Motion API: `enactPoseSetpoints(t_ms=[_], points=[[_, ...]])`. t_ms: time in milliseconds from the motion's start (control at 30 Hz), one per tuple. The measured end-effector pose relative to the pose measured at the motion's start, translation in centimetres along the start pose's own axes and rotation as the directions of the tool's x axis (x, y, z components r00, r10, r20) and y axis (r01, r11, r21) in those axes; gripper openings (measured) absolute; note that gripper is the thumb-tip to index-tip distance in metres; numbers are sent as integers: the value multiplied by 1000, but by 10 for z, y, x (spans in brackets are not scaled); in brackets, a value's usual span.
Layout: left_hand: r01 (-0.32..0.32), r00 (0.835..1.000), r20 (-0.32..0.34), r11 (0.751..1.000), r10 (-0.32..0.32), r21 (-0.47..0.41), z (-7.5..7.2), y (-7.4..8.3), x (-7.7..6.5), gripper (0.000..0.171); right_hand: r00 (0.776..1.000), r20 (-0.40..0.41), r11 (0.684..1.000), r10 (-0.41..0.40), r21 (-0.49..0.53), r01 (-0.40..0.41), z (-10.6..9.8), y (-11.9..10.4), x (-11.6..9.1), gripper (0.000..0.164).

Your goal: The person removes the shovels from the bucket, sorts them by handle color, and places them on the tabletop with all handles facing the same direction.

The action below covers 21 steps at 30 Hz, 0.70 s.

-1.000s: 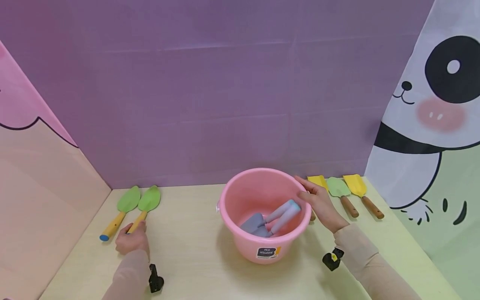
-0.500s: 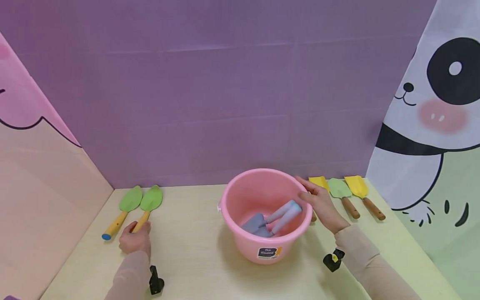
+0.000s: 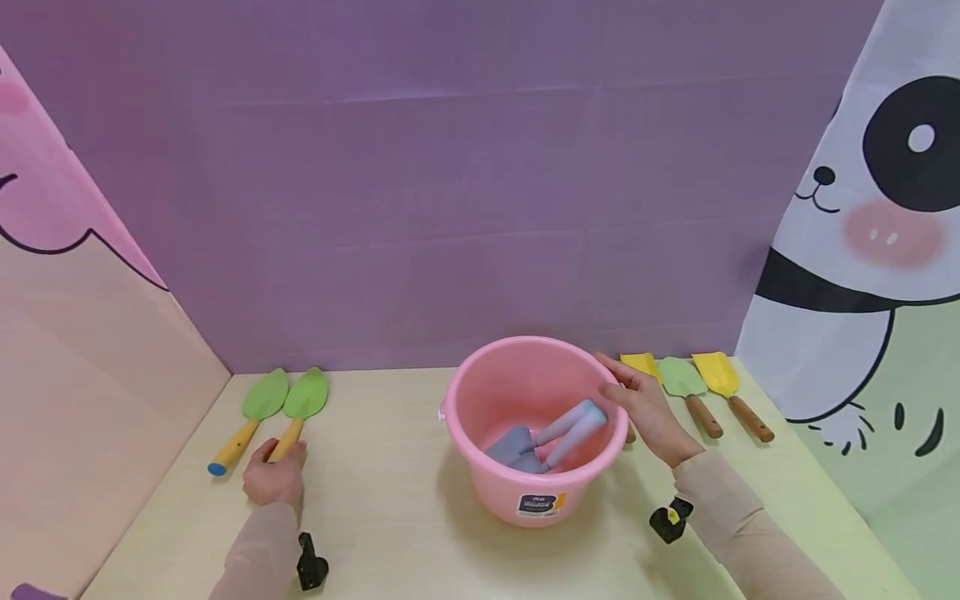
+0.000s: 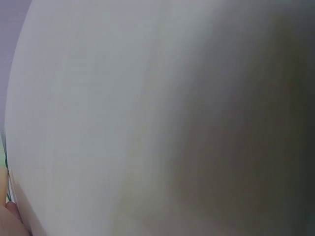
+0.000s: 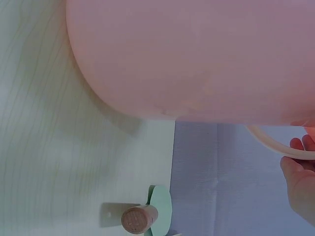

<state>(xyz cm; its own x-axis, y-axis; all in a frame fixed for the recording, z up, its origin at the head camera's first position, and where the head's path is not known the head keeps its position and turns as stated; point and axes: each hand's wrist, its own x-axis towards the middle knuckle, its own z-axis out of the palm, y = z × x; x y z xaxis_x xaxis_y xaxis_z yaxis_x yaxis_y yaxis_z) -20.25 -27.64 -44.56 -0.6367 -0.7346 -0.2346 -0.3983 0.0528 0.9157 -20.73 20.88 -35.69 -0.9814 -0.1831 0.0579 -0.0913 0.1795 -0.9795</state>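
Observation:
At the left of the head view, my left hand (image 3: 273, 479) grips the yellow handle end of a green leaf-shaped trowel (image 3: 307, 396) lying on the table. Beside it lies a matching trowel (image 3: 266, 396) with a blue handle tip. My right hand (image 3: 648, 417) holds the rim of a pink bucket (image 3: 495, 492), thumb inside and fingers outside. Two grey-blue toy shovels (image 3: 558, 437) with pale handles rest in the bucket. The right wrist view shows the bucket's side (image 5: 197, 59) and the right hand (image 5: 300, 187) at its bail (image 5: 270, 142). Only a sliver of the left hand (image 4: 10, 223) shows in the left wrist view.
Right of the bucket lie a yellow shovel (image 3: 641, 363) partly hidden by the right hand, a pale green trowel (image 3: 682, 379) and another yellow shovel (image 3: 717, 375), with brown handles. Purple cloth (image 3: 480, 208) rises behind the table (image 3: 375, 467); printed panels stand at both sides.
The left fingers have settled round the trowel's handle end, which showed earlier and is now covered. The bucket and right hand keep their place; the head view has shifted slightly.

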Motion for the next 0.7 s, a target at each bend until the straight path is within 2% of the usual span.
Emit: enactPoseSetpoints(t_ms=[200,500,600,700], points=[[-45,998,35,999,46,-14,1,-9,10,69,1000,-5,1000,-3,1,3,1,3,2,54],[-71,994,77,997,74,-33,-7,-5,6,76,1000,-17,1000,-10,7,10,1,4,2,53],[-90,994,57,994,93,-63,-11,-3,4,76,1000,-11,1000,-19,22,20,2,4,3,52],[-136,990,37,988,139,-76,-14,0,2,73,1000,-7,1000,-11,29,11,1,3,2,52]])
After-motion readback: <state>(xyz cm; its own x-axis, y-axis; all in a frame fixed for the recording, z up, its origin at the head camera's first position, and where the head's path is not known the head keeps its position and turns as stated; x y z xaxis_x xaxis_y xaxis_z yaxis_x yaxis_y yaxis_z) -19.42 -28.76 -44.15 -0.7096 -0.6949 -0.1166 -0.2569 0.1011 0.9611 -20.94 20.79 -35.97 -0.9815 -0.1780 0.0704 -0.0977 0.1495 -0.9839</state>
